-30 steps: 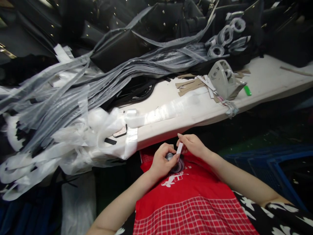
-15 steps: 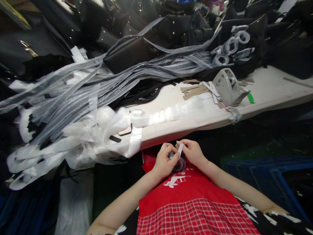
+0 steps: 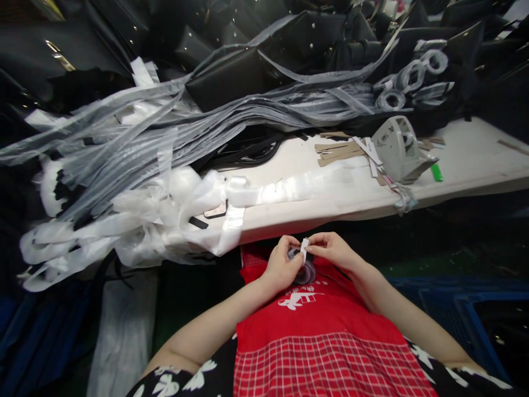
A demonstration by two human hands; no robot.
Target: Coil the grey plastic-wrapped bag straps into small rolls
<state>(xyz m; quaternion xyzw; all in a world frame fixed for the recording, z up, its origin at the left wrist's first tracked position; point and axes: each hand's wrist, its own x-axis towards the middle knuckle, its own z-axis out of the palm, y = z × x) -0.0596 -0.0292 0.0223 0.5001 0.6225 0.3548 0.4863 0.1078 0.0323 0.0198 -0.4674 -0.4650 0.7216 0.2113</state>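
Observation:
In front of the red apron (image 3: 330, 309), my left hand (image 3: 284, 264) is closed around a small coil wrapped in clear plastic (image 3: 306, 274), partly hidden by the fingers. A short white strip (image 3: 305, 249) lies against the coil, with my left thumb near its lower end. My right hand (image 3: 333, 249) pinches at the strip's upper right side; its fingertips meet the strip there. Both hands are just below the front edge of the white table (image 3: 285, 218).
Long plastic-sleeved straps (image 3: 231, 121) and a heap of clear film (image 3: 144, 215) cover the table's left. At the right stand a grey tape dispenser (image 3: 394, 146), brown paper strips (image 3: 341, 151) and several wrapped coils (image 3: 390, 99). Black bags (image 3: 231, 77) lie behind; a blue crate (image 3: 467, 309) is lower right.
My right hand has shifted its fingers along the white strip, and the brown bit seen beside it is now hardly visible. The view has swung slightly, so the table appears higher and further right.

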